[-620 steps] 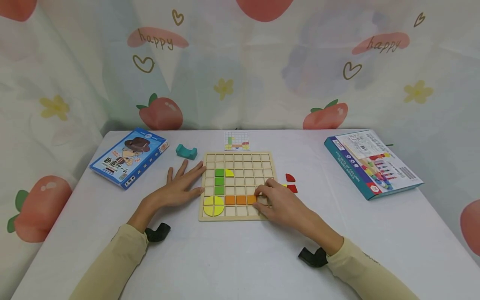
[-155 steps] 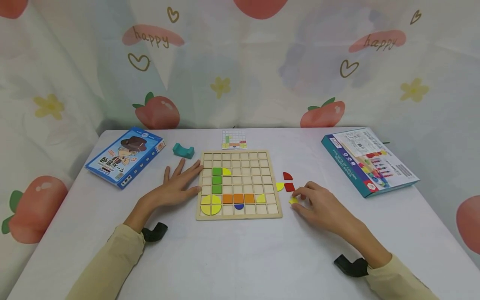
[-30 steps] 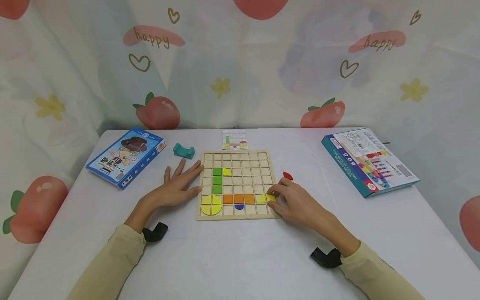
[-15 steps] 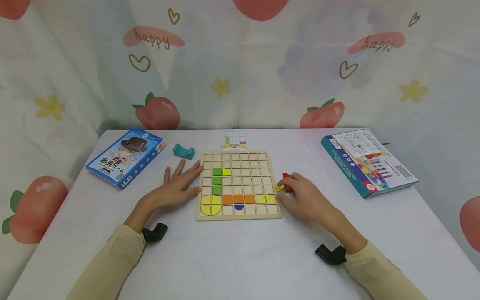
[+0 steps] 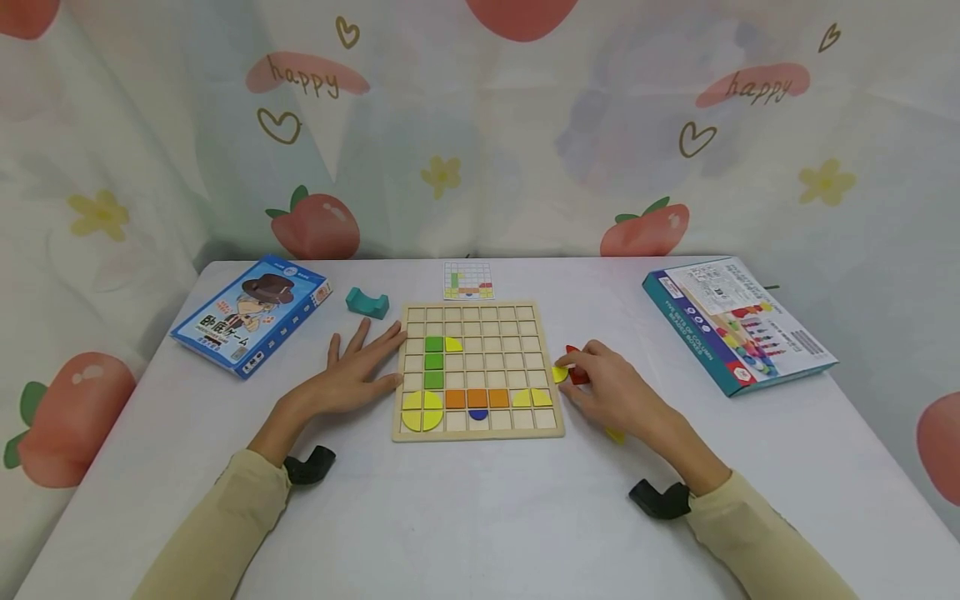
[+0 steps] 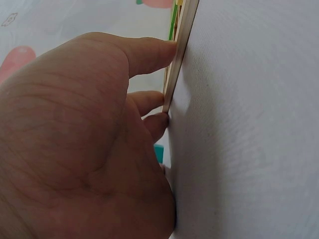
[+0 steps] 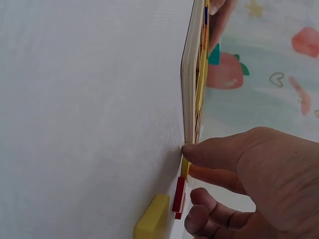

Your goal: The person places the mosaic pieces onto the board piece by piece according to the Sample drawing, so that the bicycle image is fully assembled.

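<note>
A wooden grid board (image 5: 517, 433) lies mid-table with coloured tiles in its squares. Along its left edge rest the fingertips of my left hand (image 5: 352, 375), fingers fairly straight and spread. Just off the right edge, thumb and index finger of my right hand (image 5: 618, 392) pinch a yellow quarter-circle tile (image 5: 560, 374). Red tiles (image 5: 577, 376) sit beside these fingers, partly covered. Under the same hand, another yellow tile (image 5: 615, 435) peeks out; the right wrist view has a yellow tile (image 7: 152, 219) near the red ones. Orange tiles (image 5: 477, 398) and two yellow quarter-circles (image 5: 531, 398) share one row.
Behind the board lies a pattern card (image 5: 468, 281). A teal block (image 5: 367, 302) is at the back left, close to a blue game box (image 5: 255, 315). Another box (image 5: 742, 325) lies at the right. Patterned cloth hangs behind the table.
Over the longer span, a blue half-circle and two yellow quarter-circles have joined the board. In the last second, my right hand moved off the board to the yellow tile beside it. Left hand unchanged.
</note>
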`<state>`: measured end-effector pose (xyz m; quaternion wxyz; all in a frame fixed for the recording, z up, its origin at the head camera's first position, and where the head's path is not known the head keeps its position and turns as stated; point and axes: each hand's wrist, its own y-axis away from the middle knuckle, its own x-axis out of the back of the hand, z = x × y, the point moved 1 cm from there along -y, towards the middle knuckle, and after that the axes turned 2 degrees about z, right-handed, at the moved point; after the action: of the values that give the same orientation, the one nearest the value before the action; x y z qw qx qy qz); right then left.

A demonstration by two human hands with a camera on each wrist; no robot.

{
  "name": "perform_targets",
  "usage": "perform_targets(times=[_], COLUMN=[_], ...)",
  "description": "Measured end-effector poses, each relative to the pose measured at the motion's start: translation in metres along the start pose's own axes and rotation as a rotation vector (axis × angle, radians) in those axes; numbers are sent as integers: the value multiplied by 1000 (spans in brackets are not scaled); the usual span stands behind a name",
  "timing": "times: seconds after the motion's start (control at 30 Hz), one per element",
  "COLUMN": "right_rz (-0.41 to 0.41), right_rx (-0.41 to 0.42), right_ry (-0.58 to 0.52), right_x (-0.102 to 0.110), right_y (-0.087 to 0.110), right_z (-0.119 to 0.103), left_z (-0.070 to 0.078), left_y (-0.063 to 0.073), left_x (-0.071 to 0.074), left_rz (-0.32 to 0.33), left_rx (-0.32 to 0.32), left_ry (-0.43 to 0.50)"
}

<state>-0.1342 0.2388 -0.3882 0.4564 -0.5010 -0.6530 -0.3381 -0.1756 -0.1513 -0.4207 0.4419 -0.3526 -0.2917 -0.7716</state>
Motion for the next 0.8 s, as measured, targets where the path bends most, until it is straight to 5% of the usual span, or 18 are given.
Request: perform_targets(times=[0.8], right_rz=[-16], right_rx=[-11], right_ry=[15], right_x=[-3], right_y=[11], right_z=[-4], left_z=[-1], left_y=[-2], left_x=[-1], left_rz=[-4], left_rx=[2], left_ry=[-13])
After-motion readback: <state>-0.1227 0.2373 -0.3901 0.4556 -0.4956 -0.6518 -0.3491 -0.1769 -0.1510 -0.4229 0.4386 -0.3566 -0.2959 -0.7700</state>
